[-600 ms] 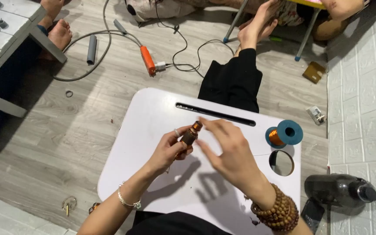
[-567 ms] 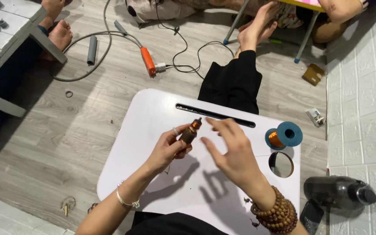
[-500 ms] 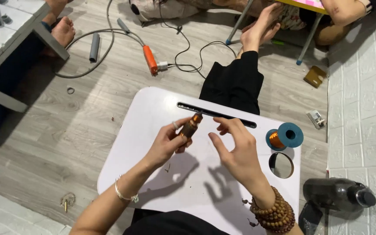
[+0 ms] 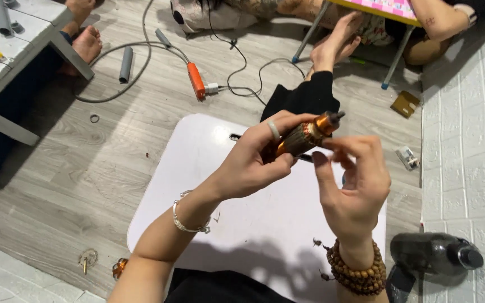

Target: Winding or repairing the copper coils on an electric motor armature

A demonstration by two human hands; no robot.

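My left hand (image 4: 254, 160) grips a small motor armature (image 4: 305, 134), a copper-wound cylinder with an orange end and a dark shaft tip, held tilted up to the right above the white lap table (image 4: 209, 168). My right hand (image 4: 352, 185) sits just right of it, fingers apart and curled, fingertips close to the armature's orange end; whether they touch it is hard to tell. A ring is on my left hand, a silver bracelet on the left wrist and a brown bead bracelet on the right wrist.
A dark spray bottle (image 4: 436, 255) lies at the lower right by the white brick wall. An orange-handled tool (image 4: 196, 79) with cables and a grey tube (image 4: 126, 64) lie on the wooden floor. Another person's feet (image 4: 338, 45) rest beyond the table. A grey bench (image 4: 12, 50) stands left.
Both hands have risen closer to the camera with the armature. The blue spool of copper wire and the round cup hole on the table are now hidden behind my right hand.
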